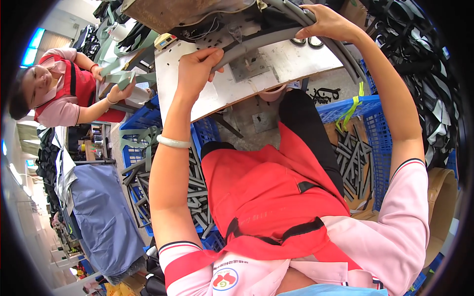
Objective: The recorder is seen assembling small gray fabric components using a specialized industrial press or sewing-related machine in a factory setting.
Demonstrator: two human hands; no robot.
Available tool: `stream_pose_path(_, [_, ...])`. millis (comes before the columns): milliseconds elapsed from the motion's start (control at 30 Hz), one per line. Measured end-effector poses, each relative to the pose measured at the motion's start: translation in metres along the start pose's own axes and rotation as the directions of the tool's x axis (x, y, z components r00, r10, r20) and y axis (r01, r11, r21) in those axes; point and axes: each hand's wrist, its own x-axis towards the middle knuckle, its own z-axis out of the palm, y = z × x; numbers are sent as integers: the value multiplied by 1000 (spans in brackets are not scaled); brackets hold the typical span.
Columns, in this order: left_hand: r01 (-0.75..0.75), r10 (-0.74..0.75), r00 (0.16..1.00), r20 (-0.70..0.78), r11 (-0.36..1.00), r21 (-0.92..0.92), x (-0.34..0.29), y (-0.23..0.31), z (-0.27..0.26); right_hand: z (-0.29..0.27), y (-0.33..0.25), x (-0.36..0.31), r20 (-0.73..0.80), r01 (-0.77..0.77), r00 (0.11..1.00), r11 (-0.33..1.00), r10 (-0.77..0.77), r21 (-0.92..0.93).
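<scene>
Control of grey strip (261,40) across white table (185,93)

Far left of table: co-worker's hands (122,92) holding green strap (121,78). Keep strip well away from that side.

Just left of table, below its top: left blue basket (132,155) with loose grey pieces (197,191). Avoid dropping strip among them.

Above left part of table: left hand (200,66). Fingers curled narrowly around left part of strip; exact fingertip contact partly hidden, cannot tell. Grip firmly enough to prevent slipping, without crushing; probably soft, flexible material.

Above middle of table: strip, spanning both hands in a shallow arc over flat metal plate (242,75). Take up slack evenly from both ends. Aim for a smooth curve, free of twist or kink. Hold clear of plate to limit scuffing.

Above far right part of table: right hand (328,24). Thumb and fingers set fairly wide about strip, close to curved grey lengths (348,59). Cannot tell from this view: one continuous piece or several. Check before pulling. Guide rather than squeeze. Beware of snagging on scissors (316,47) on table just below.

Right of table: curved grey lengths, reaching past its edge. Keep free of right blue basket (380,143) and yellow-green tie (351,111).
</scene>
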Motion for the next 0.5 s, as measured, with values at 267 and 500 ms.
stream_pose_path(267, [-13,16,1000,-23,993,113,-17,-26,-32,13,88,-33,-266,167,949,986,-168,-26])
stream_pose_path(500, [130,-132,991,5,976,175,-103,-92,-6,53,211,-226,17,-369,929,925,369,90])
